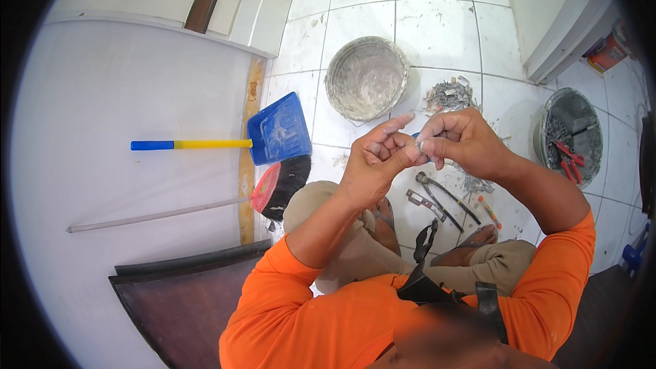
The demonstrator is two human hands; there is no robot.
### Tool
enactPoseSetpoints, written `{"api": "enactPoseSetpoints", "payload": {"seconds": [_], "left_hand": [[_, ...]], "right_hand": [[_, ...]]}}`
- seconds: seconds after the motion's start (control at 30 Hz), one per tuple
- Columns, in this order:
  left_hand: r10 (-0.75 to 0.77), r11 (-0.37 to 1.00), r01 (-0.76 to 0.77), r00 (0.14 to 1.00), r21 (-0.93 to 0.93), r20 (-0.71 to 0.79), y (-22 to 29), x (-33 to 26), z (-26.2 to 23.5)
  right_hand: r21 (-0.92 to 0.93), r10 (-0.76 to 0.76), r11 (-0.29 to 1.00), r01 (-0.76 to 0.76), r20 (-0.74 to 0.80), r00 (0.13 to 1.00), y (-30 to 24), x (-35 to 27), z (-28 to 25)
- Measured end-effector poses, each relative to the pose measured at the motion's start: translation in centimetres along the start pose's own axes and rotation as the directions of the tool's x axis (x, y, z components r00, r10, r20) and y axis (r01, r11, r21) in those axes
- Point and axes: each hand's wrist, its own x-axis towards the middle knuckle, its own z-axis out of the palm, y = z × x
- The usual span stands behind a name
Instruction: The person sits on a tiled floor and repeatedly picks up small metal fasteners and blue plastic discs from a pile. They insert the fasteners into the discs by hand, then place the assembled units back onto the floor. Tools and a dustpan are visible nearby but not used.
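Observation:
My left hand and my right hand meet in front of me above the tiled floor. Thumb and fingers of both are pinched around a tiny piece, too small to name. The left index finger points outward, while its other fingers curl in. Something blue shows partly behind the fingertips, mostly hidden. Just beyond the right hand lies a heap of small grey strips, and more scraps lie below it. Long-handled pincers rest on the tiles near my feet, beside a flat slotted metal piece.
A mortar-stained bucket stands ahead. At right, another bucket holds red-handled tools and grey bits. A blue dustpan and a broom are by the left wall. A small orange-ended stick lies near my right foot.

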Motion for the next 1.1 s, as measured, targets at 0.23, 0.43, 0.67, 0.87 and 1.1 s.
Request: {"api": "enactPoseSetpoints", "payload": {"seconds": [0.23, 0.43, 0.67, 0.87, 1.1], "left_hand": [[-0.045, 0.935, 0.072, 0.995, -0.348, 0.086, -0.2, 0.1, -0.5], [-0.059, 0.952, 0.091, 0.991, -0.294, 0.118, -0.4, 0.2, -0.5], [-0.032, 0.954, 0.036, 0.999, -0.297, 0.017, -0.4, 0.4, 0.0], [-0.075, 0.909, 0.1, 0.994, -0.404, 0.076, -0.6, 0.4, -0.3], [0.041, 0.988, -0.044, 0.999, -0.151, -0.024, -0.8, 0.5, 0.1]], "right_hand": [[0.045, -0.025, 0.999, 0.02, 0.113, 0.993, -0.3, 0.6, -1.0], [-0.075, -0.121, 0.989, 0.13, 0.118, 0.986, -0.9, 0.5, -1.0], [0.042, 0.028, 0.999, -0.029, 0.028, 0.999, -0.3, 0.5, -0.9], [0.002, -0.078, 0.997, 0.078, 0.118, 0.99, -1.1, 0.6, -1.2], [-0.127, -0.104, 0.987, 0.102, -0.013, 0.994, -0.7, 0.0, -0.3]]}}
